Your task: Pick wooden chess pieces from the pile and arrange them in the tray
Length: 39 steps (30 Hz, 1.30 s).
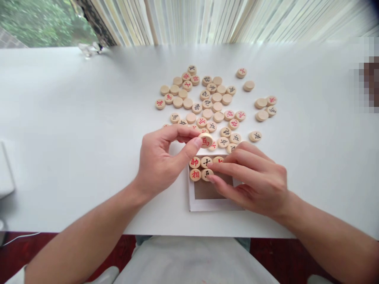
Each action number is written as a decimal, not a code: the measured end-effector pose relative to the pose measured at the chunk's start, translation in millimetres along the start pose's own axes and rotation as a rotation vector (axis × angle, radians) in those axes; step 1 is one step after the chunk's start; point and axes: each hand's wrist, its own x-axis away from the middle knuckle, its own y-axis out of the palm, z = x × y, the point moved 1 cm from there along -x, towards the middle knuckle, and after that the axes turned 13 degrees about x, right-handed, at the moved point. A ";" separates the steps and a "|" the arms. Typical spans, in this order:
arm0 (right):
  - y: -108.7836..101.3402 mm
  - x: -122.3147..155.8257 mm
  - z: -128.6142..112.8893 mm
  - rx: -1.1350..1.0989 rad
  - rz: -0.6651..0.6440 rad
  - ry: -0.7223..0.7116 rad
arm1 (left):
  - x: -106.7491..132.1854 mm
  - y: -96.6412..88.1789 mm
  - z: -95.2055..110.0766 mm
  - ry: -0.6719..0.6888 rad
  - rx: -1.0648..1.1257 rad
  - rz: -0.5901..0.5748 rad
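My left hand point(166, 154) pinches a round wooden Chinese chess piece point(206, 141) with a red character between thumb and forefinger, tilted above the far edge of a shallow box point(217, 204). Over the box, my right hand point(251, 175) has its thumb and forefinger at the right side of a black-marked Chinese chess piece point(206, 174). Left of that piece lies a red-marked one point(195, 174). Behind them is a row with a red-marked piece point(194, 162), a black-marked piece point(206, 161) and another red one point(218, 160), partly covered by my right fingers.
Many loose pieces point(217, 107) lie scattered on the white table point(89, 118) beyond the box, some face down. A few sit apart at the right, such as a blank-sided piece point(262, 115). A curtain point(192, 21) hangs along the far edge. A white object point(5, 171) is at left.
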 end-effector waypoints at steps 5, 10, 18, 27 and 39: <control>-2.2 -1.5 2.8 -0.048 0.060 0.079 | 2.2 -0.6 3.1 -0.032 -0.009 -0.011; -2.1 -2.1 4.7 -0.051 0.078 0.114 | 2.8 -0.9 4.2 -0.038 0.010 -0.009; -1.6 0.6 1.6 -0.059 -0.058 -0.042 | 0.3 -2.5 0.9 -0.044 -0.006 0.011; 4.5 3.0 -3.9 0.039 -0.135 -0.136 | -0.6 -0.2 0.8 -0.031 -0.013 -0.006; 13.2 -2.1 -10.7 0.194 -0.051 -0.230 | -0.8 0.0 -0.6 -0.035 -0.013 -0.009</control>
